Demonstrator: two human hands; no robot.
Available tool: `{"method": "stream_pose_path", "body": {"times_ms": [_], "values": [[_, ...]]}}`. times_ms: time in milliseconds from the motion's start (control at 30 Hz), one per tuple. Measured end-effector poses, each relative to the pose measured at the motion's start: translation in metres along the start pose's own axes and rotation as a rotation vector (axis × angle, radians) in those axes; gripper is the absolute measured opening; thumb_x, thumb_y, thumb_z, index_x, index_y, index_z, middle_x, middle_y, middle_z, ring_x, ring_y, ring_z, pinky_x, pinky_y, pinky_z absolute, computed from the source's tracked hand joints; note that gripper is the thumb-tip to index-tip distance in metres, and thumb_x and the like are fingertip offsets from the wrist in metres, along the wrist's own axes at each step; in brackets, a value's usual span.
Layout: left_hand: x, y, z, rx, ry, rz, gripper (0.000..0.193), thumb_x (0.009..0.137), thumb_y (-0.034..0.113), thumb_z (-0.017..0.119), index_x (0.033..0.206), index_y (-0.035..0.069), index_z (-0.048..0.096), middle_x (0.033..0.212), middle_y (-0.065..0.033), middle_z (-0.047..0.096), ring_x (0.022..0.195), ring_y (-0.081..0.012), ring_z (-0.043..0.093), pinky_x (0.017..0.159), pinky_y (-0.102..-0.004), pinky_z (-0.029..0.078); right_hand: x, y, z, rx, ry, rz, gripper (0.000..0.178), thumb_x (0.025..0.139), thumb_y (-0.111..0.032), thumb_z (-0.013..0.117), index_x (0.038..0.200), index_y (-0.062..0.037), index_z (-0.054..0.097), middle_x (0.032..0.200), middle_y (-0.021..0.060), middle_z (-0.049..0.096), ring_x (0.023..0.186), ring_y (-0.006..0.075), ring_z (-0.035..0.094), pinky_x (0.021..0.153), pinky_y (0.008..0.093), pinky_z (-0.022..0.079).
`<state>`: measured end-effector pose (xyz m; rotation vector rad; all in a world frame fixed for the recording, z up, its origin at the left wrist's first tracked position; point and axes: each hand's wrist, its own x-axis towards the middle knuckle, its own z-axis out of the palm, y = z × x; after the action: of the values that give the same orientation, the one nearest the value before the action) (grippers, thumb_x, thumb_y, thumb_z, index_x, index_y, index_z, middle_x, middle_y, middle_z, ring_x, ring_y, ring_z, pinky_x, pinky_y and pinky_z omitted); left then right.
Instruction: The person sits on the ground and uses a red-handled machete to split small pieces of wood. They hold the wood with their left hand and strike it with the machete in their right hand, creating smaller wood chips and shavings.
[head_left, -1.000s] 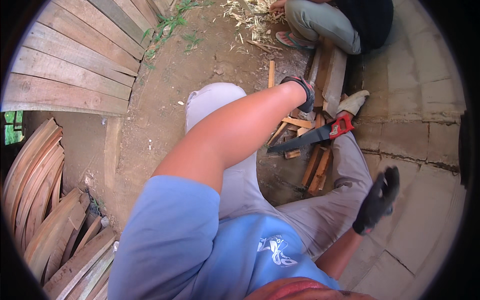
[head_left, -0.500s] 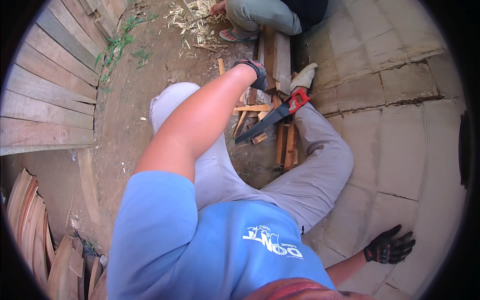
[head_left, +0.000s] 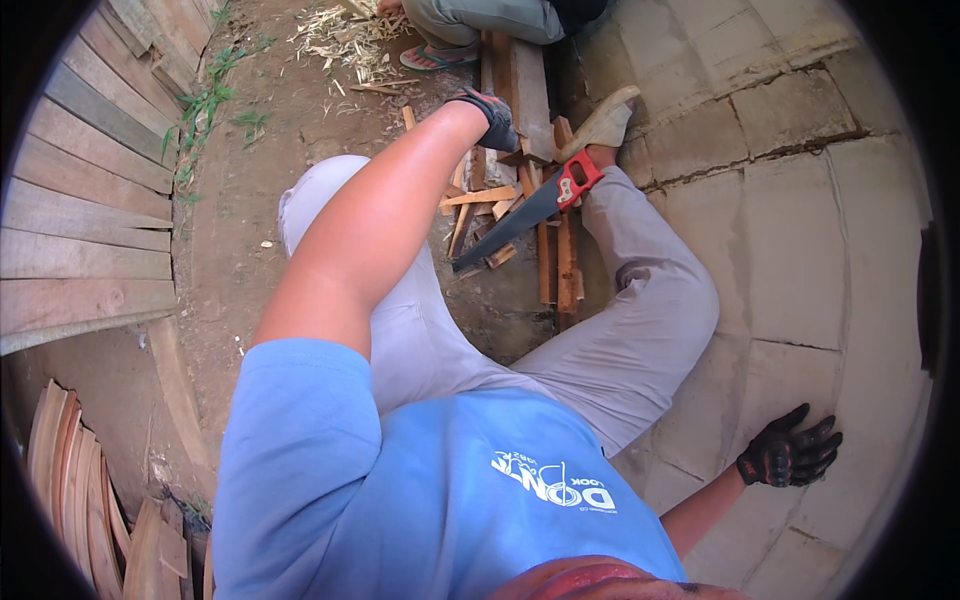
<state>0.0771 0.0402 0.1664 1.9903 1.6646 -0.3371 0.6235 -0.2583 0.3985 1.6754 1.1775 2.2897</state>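
Note:
My left hand [head_left: 490, 118], in a dark glove, reaches down to the side of a thick wooden beam [head_left: 530, 90] near its end. Its fingers point downward and are partly hidden, so I cannot see whether they grip the wood. Just nearer to me, a hand saw [head_left: 515, 228] with a dark blade and red handle [head_left: 577, 180] lies slantwise over wood pieces, with no hand on it. My right hand [head_left: 790, 450], in a black glove, is out to the right over the tiled floor, its fingers spread and holding nothing.
Wood offcuts [head_left: 480, 198] and narrow battens [head_left: 562, 262] lie between my legs. My shoe [head_left: 600, 125] is beside the beam. Another person [head_left: 480, 22] squats at the far end near wood shavings [head_left: 345, 42]. Planks [head_left: 85, 250] line the left; curved boards [head_left: 70, 480] lean at lower left.
The view has shifted, moving the beam and saw up and left in the picture. My right foot has swung outward, away from the beam. Both hands keep much the same pose.

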Motion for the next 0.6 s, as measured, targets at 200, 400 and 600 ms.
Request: {"method": "stream_pose_path", "body": {"times_ms": [200,400,600], "values": [[0.006,0.006,0.002,0.118,-0.009,0.054,0.063,0.090,0.053,0.061,0.136,0.011,0.074,0.142,-0.0127,0.070,0.131,-0.0328,0.067,0.110,-0.0446,0.053,0.003,0.002,0.000,-0.016,-0.028,0.001,0.048,0.104,-0.058,0.062,0.134,-0.0213,0.071,0.144,0.0074,0.064,0.125,0.0297,0.064,0.103,0.0495,0.052],[-0.023,0.007,-0.016,0.016,-0.019,0.014,0.058,0.089,0.050,0.061,0.124,0.008,0.078,0.130,-0.0152,0.075,0.118,-0.0335,0.073,0.101,-0.0477,0.056,0.004,-0.002,0.000,0.012,0.002,0.007,0.047,0.103,-0.057,0.065,0.133,-0.0218,0.071,0.143,0.0066,0.065,0.125,0.0292,0.064,0.103,0.0482,0.052],[-0.017,-0.010,-0.003,0.096,0.031,0.018,0.062,0.090,0.053,0.060,0.132,0.010,0.075,0.138,-0.0155,0.072,0.128,-0.0342,0.068,0.106,-0.0505,0.054,0.001,-0.002,-0.001,-0.008,-0.019,0.019,0.047,0.102,-0.058,0.066,0.133,-0.0229,0.071,0.142,0.0057,0.065,0.124,0.0275,0.065,0.103,0.0454,0.051]]}}
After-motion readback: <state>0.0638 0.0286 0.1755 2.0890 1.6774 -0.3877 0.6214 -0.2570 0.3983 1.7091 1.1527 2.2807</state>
